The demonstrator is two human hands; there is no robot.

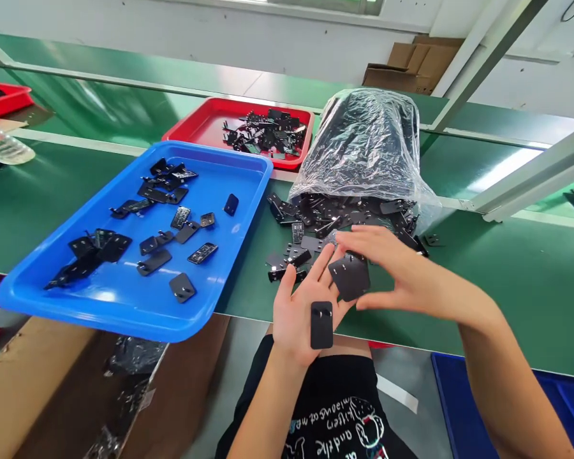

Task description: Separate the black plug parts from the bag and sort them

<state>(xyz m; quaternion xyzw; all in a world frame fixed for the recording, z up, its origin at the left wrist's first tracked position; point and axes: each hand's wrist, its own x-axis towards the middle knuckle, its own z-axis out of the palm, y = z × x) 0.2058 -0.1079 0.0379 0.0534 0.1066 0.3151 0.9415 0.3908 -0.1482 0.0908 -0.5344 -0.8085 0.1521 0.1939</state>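
Note:
My left hand is turned palm up with its fingers extended, holding a small flat black plate with two little pegs on the palm. Over its fingertips, my right hand has thumb and fingers closed about another, squarish black plate, which also touches or lies close to the left fingers. Just behind both hands is a heap of similar black plates, spilling from the mouth of a clear plastic bag. Part of the heap is hidden by my hands.
On the left, a blue tray holds several scattered black plates. Behind it a red tray contains a pile of black parts. An open cardboard box stands below the green table's front edge. A metal post rises at right.

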